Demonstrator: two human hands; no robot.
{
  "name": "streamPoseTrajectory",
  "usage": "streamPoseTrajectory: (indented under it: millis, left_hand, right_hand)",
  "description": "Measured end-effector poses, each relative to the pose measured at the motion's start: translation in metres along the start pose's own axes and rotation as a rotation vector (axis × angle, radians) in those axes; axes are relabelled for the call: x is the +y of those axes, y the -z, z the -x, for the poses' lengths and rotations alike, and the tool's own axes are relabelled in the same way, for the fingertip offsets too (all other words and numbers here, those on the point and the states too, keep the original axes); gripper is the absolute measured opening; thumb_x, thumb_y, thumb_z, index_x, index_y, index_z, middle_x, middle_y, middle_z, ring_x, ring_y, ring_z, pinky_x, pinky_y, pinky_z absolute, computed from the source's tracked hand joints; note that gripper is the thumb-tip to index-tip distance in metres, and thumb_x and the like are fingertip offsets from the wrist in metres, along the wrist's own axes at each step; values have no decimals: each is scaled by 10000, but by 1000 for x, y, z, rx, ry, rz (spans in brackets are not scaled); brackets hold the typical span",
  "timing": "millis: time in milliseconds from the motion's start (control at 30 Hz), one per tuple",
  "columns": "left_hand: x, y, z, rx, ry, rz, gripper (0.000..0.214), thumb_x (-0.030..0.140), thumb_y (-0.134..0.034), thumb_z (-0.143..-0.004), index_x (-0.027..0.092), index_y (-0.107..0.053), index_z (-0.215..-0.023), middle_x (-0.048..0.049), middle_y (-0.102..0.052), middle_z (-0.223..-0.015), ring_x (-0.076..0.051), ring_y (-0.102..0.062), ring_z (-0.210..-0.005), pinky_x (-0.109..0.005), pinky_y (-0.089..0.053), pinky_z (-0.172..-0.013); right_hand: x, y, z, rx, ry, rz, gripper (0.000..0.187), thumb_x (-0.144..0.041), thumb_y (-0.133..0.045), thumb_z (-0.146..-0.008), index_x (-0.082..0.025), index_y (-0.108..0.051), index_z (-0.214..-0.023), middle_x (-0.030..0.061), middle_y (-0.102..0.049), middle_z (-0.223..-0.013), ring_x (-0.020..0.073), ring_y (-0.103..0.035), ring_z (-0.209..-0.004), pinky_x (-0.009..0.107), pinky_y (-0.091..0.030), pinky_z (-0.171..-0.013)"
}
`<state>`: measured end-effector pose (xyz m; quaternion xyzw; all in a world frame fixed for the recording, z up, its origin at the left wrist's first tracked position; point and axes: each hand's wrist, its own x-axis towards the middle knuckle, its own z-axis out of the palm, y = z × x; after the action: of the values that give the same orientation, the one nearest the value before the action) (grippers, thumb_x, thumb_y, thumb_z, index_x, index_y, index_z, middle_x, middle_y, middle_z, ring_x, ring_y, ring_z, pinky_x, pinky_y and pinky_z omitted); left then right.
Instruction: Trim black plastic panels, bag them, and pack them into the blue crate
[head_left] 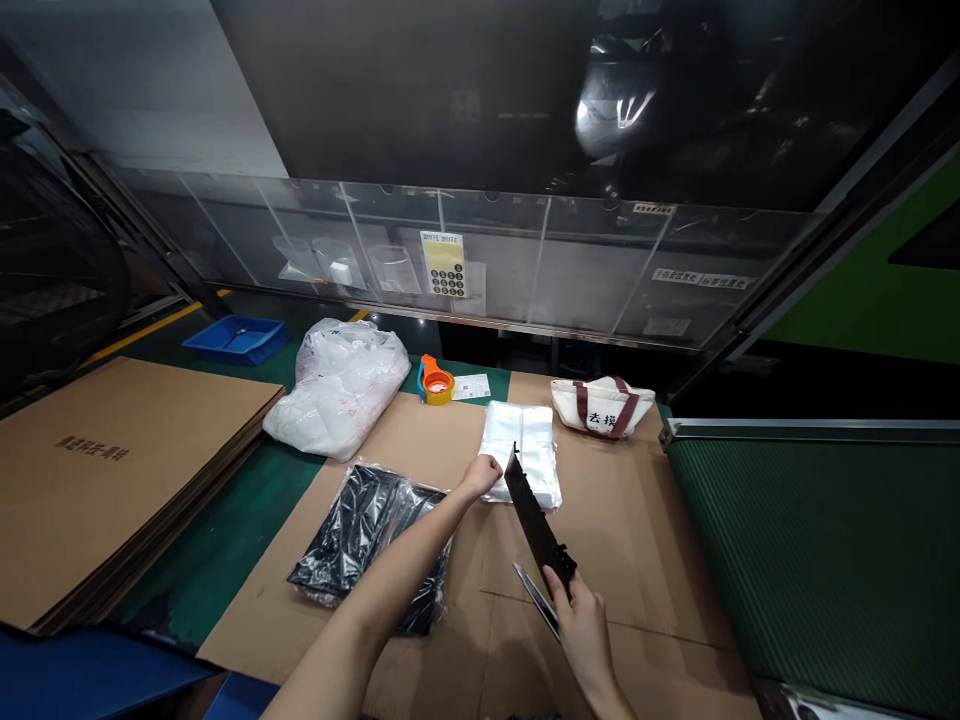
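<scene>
My right hand (583, 625) grips the lower end of a long, thin black plastic part (534, 515) with small clips along its edge. A pointed silver blade (537, 600) sticks out from the same hand; its handle is hidden. My left hand (480, 475) is closed beside the part's upper end, and I cannot make out what its fingers hold. Under that end lies a stack of clear plastic bags (540, 425). Left of my left forearm, black parts wrapped in clear plastic (349, 530) rest on the cardboard sheet (637, 530).
Stacked cardboard (135, 430) lies left, near a blue tray (238, 340) and a full white plastic bag (345, 385). Behind are a tape dispenser (436, 382), a paper label (472, 386) and a cloth bag (602, 405). A green ribbed belt (795, 540) runs at right.
</scene>
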<state>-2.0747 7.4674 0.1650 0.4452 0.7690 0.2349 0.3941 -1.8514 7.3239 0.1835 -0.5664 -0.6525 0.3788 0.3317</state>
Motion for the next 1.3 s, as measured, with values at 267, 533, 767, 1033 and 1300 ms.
streamPoseTrajectory:
  millis: [267,533,767,1033,1300]
  left_hand:
    - [21,0,11,49,31,353,275,323,-493,-850,127,-527,-1039,-58,-575,-959,-139,-574,-780,-310,-508,-666]
    - [11,11,33,45,-112,217,249,330,-506,-840,126,-536,-979,-39,-566,-893,-127,-552,-734,-300,-484,-651]
    - [9,26,59,-124,-294,2,265,359,-508,-834,109,-591,-817,-16,-605,-783,-132,-575,-711,-307,-478,-676]
    - [12,43,103,6,-461,-345,346,406,-393,-859,211,-661,-959,-43,-678,-945,-210,-601,-876,-282,-417,-754]
    - [13,29,134,220,-472,-681,328,233,-315,-886,226,-561,-1103,-95,-630,-940,-222,-613,-812,-320,-452,-724]
  right_hand:
    - [4,-2,-3,41,-15,-5,433,-533,-396,-814,-168,-628,-790,118,-672,-675,229,-602,-560,276,-370,-509]
    - [2,37,-5,66,-283,-454,391,-527,-614,-687,-157,-534,-590,4,-564,-530,147,-523,-521,252,-394,-502]
    - [10,68,13,-434,-647,-1245,235,-252,-665,-737,-111,-627,-921,57,-684,-843,153,-632,-775,266,-492,-717]
    - [11,48,26,-194,-811,-1442,242,-159,-727,-660,-146,-639,-885,9,-700,-849,100,-648,-749,166,-523,-624]
    - [-4,43,44,39,-863,-1343,499,-210,-855,-404,-157,-607,-834,-35,-705,-762,104,-649,-617,157,-536,-513]
